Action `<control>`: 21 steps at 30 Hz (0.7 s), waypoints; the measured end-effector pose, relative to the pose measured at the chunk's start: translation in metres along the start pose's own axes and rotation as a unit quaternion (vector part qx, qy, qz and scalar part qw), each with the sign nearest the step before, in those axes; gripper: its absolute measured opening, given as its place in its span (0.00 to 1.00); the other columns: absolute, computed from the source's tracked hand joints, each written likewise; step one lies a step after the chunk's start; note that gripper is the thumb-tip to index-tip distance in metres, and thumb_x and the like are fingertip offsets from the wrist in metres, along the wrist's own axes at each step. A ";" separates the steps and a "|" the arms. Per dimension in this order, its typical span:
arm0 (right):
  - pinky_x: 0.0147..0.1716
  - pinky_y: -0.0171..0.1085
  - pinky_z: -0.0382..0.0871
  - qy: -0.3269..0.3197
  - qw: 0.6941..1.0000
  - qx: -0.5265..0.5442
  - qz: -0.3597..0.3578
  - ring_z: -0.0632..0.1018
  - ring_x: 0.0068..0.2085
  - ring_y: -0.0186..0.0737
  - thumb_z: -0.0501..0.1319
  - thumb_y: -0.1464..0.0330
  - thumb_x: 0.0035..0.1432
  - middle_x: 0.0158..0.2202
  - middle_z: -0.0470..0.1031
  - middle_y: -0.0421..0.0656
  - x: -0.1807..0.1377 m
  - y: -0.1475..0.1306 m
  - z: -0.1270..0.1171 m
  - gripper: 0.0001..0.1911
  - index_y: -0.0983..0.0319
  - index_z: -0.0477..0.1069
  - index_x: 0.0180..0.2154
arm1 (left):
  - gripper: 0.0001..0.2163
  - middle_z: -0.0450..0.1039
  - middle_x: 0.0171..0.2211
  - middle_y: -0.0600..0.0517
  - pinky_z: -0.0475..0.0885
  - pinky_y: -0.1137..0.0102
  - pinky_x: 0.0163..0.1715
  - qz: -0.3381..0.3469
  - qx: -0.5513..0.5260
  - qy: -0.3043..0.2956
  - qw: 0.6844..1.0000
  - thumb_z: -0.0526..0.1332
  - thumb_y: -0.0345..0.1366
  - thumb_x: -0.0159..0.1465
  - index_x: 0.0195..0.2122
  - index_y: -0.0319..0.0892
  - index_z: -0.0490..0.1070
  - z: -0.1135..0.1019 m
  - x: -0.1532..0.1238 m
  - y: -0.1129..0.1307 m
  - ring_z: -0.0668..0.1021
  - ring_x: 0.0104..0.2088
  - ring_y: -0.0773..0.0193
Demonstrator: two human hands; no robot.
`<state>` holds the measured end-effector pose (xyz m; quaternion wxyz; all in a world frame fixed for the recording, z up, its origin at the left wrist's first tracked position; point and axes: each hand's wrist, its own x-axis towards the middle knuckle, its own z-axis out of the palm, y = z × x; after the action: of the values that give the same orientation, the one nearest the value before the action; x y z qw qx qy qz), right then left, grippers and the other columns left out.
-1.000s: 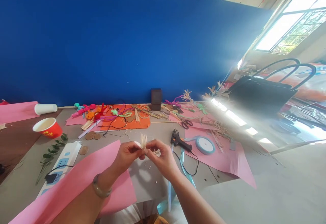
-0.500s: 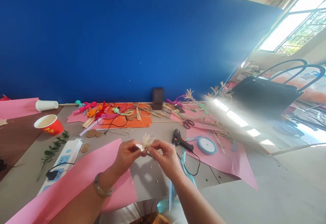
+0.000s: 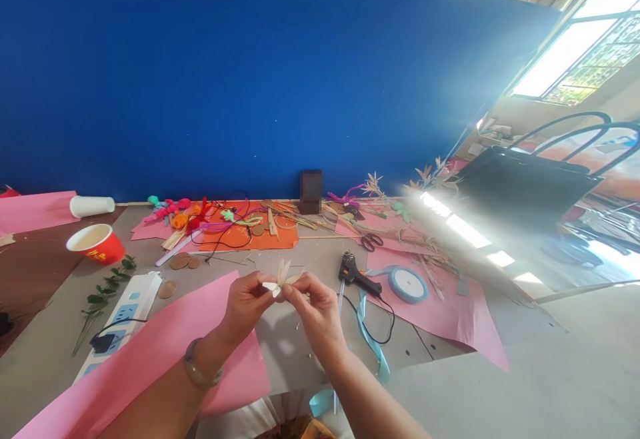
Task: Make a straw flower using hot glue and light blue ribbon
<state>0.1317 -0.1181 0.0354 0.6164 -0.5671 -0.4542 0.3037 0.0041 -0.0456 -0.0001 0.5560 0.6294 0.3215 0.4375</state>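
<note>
A small pale flower [image 3: 283, 274] with narrow pointed petals is held up above the grey table. My left hand [image 3: 247, 302] pinches it from the left side, with a bracelet on that wrist. My right hand [image 3: 317, 304] has thumb and forefinger closed on its right side near the centre. The flower's underside is hidden by my fingers. To the right of my right hand lies a black glue gun [image 3: 357, 275] with a clear glue stick in it. Under my left forearm is a sheet of pink paper [image 3: 200, 312].
At right lie a roll of light blue ribbon [image 3: 407, 284] and dark scissors [image 3: 371, 242] by pink paper. Left are a power strip [image 3: 123, 322], a leafy sprig [image 3: 103, 292], a red paper cup [image 3: 97, 244] and wooden discs [image 3: 181, 261]. A blue panel [image 3: 225, 79] stands behind.
My right fingers have shifted slightly on the flower, and its petals now stand more spread out and upright. My right forearm has moved a little left. The view has shifted slightly.
</note>
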 end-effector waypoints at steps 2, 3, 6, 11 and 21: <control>0.35 0.39 0.66 0.003 1.000 0.000 -0.001 0.73 0.30 0.39 0.65 0.61 0.53 0.24 0.75 0.41 0.000 0.000 0.001 0.12 0.60 0.73 0.22 | 0.08 0.73 0.23 0.55 0.66 0.75 0.23 0.003 0.012 0.008 1.000 0.69 0.40 0.53 0.28 0.41 0.76 -0.001 0.000 -0.001 0.71 0.23 0.68; 0.35 0.39 0.66 0.003 1.000 0.000 0.000 0.73 0.30 0.39 0.65 0.61 0.53 0.24 0.74 0.41 0.000 0.000 0.002 0.12 0.60 0.73 0.22 | 0.08 0.73 0.23 0.54 0.66 0.75 0.24 0.005 0.015 0.007 1.000 0.68 0.40 0.53 0.28 0.40 0.76 -0.001 0.000 -0.001 0.71 0.23 0.68; 0.35 0.39 0.66 0.003 1.000 0.005 0.004 0.73 0.30 0.39 0.64 0.62 0.54 0.24 0.74 0.41 0.000 0.001 0.002 0.12 0.60 0.73 0.22 | 0.07 0.73 0.23 0.54 0.66 0.74 0.25 0.010 0.010 -0.005 1.000 0.68 0.39 0.54 0.26 0.40 0.76 -0.001 0.000 0.001 0.71 0.25 0.68; 0.35 0.38 0.66 -0.006 0.999 0.029 0.023 0.73 0.30 0.38 0.65 0.61 0.53 0.24 0.73 0.41 0.001 0.004 0.003 0.12 0.60 0.72 0.22 | 0.08 0.72 0.22 0.54 0.67 0.74 0.27 0.015 -0.016 -0.024 0.999 0.67 0.38 0.56 0.24 0.40 0.73 0.001 0.000 0.007 0.72 0.25 0.67; 0.34 0.37 0.68 -0.004 0.999 0.032 0.001 0.73 0.29 0.37 0.65 0.61 0.53 0.23 0.73 0.40 0.001 0.005 0.003 0.12 0.61 0.72 0.22 | 0.09 0.75 0.21 0.53 0.68 0.74 0.26 -0.010 -0.012 -0.011 1.000 0.67 0.38 0.55 0.23 0.39 0.72 0.001 0.000 0.000 0.73 0.23 0.68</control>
<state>0.1298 -0.1146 0.0306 0.6324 -0.5463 -0.4457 0.3209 0.0045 -0.0461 -0.0005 0.5711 0.6245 0.3166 0.4286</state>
